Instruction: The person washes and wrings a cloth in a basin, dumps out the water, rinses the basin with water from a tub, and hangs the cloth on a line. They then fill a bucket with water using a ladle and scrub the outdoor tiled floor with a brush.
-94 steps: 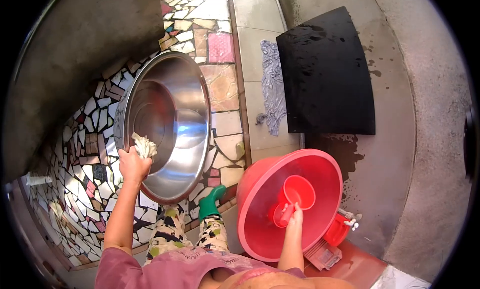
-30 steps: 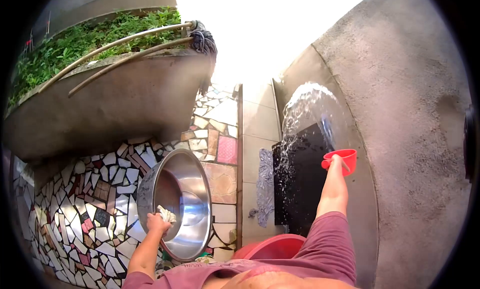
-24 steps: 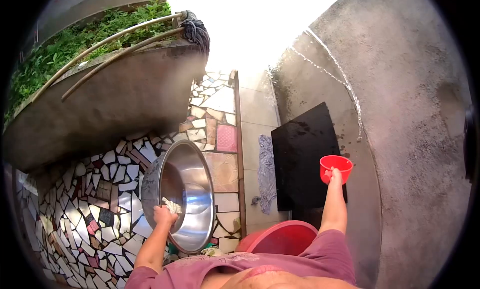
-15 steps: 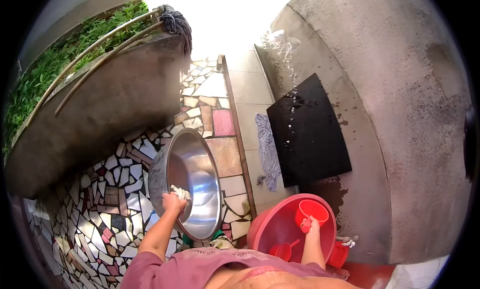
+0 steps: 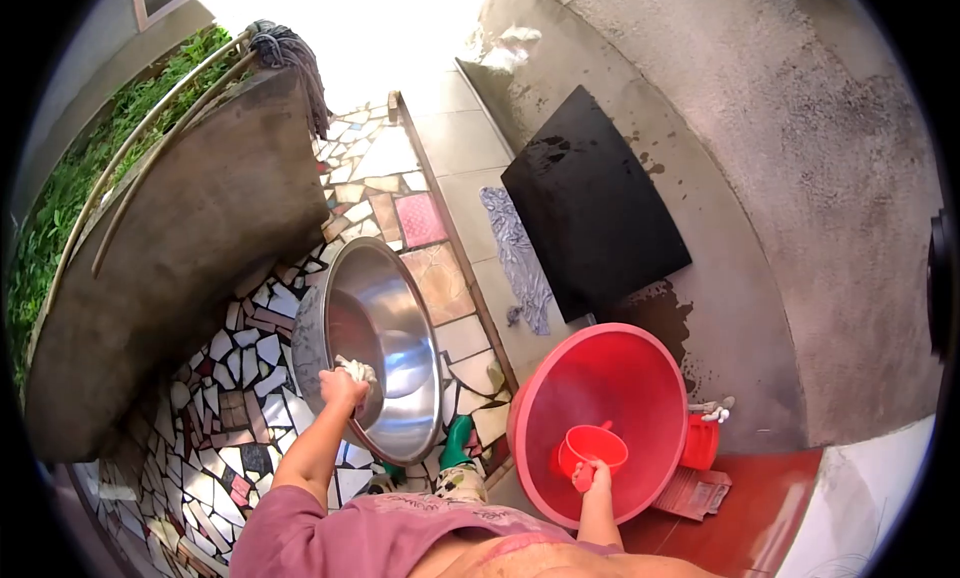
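My left hand [image 5: 343,389] is closed round a pale cloth [image 5: 357,371] and the near-left rim of a large metal basin [image 5: 405,318], which is tilted with its inside facing right. In my right hand [image 5: 594,477] is the handle of a red dipper [image 5: 598,444], lowered into the big red tub [image 5: 600,363]. A second red dipper lies partly hidden beneath it. Beyond the tub lies a black board [image 5: 595,208], wet near its far end, with a crumpled grey cloth [image 5: 518,258] along its left edge.
A mosaic floor [image 5: 245,398] runs on the left, by a concrete planter [image 5: 190,208] with a mop [image 5: 285,58] on top. A curved wall [image 5: 790,128] stands at the right. Beside the tub are a red container [image 5: 701,442], a tap [image 5: 718,412] and a red washboard [image 5: 692,492].
Water was thrown from the dipper beyond the board. My right hand has come back from over the board to the tub. My left hand still grips cloth and basin. The view has turned.
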Demonstrator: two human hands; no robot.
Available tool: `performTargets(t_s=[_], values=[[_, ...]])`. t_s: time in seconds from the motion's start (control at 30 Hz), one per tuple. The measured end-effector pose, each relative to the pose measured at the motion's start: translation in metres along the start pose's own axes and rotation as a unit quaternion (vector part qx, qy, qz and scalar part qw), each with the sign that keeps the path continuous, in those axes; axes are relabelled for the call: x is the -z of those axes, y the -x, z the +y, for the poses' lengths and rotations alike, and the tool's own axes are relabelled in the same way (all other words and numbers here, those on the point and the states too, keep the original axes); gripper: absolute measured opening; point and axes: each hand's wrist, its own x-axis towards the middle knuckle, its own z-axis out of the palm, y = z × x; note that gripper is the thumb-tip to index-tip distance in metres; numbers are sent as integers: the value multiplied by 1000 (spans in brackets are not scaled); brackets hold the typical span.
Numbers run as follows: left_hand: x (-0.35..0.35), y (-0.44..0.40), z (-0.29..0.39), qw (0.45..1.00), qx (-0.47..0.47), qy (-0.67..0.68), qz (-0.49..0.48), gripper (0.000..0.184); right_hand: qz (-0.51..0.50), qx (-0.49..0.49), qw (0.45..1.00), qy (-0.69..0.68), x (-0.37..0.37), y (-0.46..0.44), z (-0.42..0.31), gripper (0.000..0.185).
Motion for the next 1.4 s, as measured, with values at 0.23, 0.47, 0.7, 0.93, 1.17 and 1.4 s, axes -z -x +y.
performTargets(t_s=[0.23, 0.47, 0.7, 0.93, 1.17, 1.4], values=[[-7, 0, 23, 998, 38, -59, 9, 51, 24, -61, 996, 54, -29, -73, 4, 23], [-29, -6, 25, 991, 37, -130, 16, 58, 200, -82, 964, 155, -31, -187, 36, 59], [-35, -13, 40, 982, 52, -183, 6, 59, 290, -163, 896, 293, -26, -230, 50, 82], [-37, -16, 46, 982, 40, -182, 19, 59, 471, -309, 804, 190, -60, -271, 66, 63], [-41, -21, 38, 978, 38, -205, 27, 62, 38, -124, 991, 37, -22, -304, 100, 18], [-45, -23, 24, 984, 4, -180, 0, 66, -53, 2, 997, -49, -18, -161, 79, 15]])
